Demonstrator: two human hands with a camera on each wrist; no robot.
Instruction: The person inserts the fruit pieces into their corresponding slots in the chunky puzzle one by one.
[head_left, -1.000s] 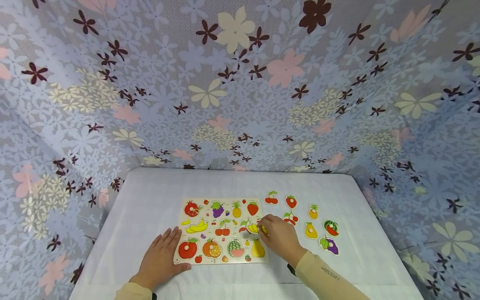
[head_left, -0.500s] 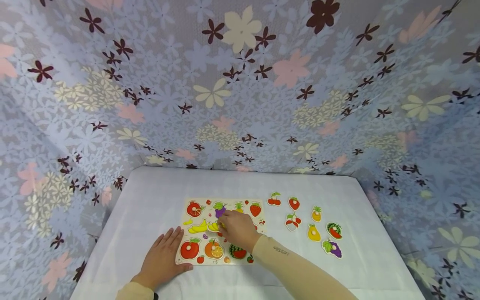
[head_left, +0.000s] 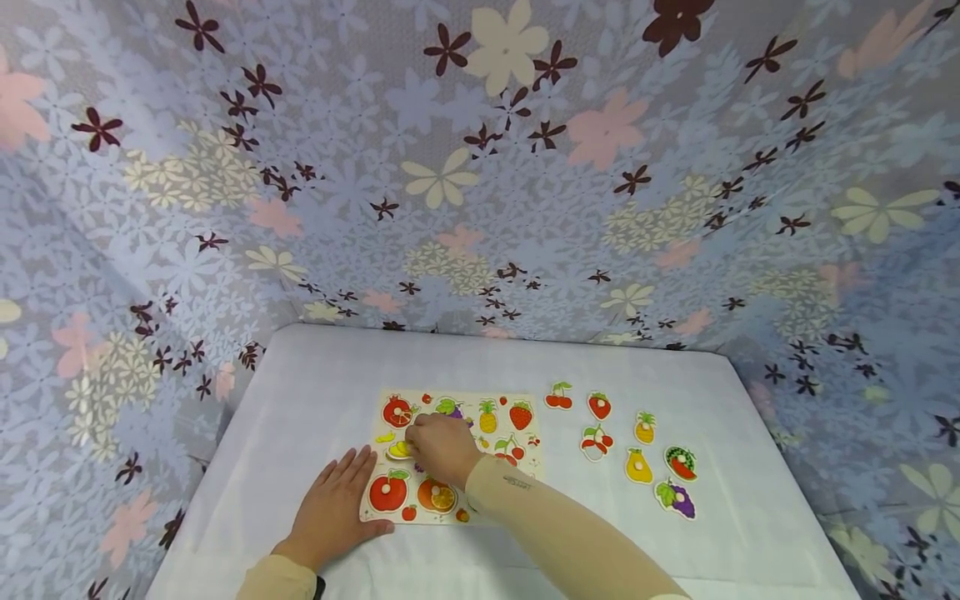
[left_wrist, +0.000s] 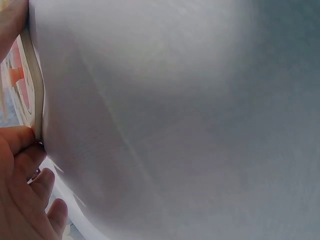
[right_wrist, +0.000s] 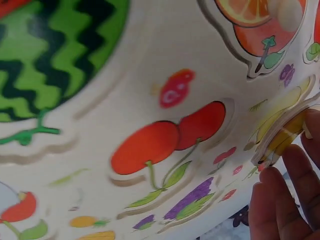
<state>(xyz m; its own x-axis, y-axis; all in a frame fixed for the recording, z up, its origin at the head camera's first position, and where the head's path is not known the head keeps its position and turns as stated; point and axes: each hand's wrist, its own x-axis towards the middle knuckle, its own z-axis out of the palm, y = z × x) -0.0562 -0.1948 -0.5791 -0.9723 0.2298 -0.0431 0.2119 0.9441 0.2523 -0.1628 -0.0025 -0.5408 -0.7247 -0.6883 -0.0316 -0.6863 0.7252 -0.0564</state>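
My right hand (head_left: 446, 448) pinches a yellow banana puzzle piece (head_left: 399, 451) at the left part of the wooden fruit board (head_left: 468, 397). In the right wrist view the banana piece (right_wrist: 287, 132) is tilted, overlapping the printed bananas on the board. My left hand (head_left: 333, 504) lies along the board's left edge with long, nearly straight fingers, its thumb by the front corner. The left wrist view has its fingertips at the board's edge (left_wrist: 34, 70). An apple piece (head_left: 388, 492) and an orange piece (head_left: 437, 495), both with knobs, sit in the board's front row.
Loose knobbed pieces lie right of the board: cherries (head_left: 558, 397), a strawberry (head_left: 599, 406), a pineapple (head_left: 645, 427), a pear (head_left: 638, 467), a watermelon (head_left: 681, 463) and grapes (head_left: 676, 500). A floral curtain (head_left: 450, 208) surrounds the white table (head_left: 585, 542).
My right hand has carried the banana piece leftward across the board, from its right side to the printed bananas. The left hand has stayed at the board's edge; the head view has shifted slightly.
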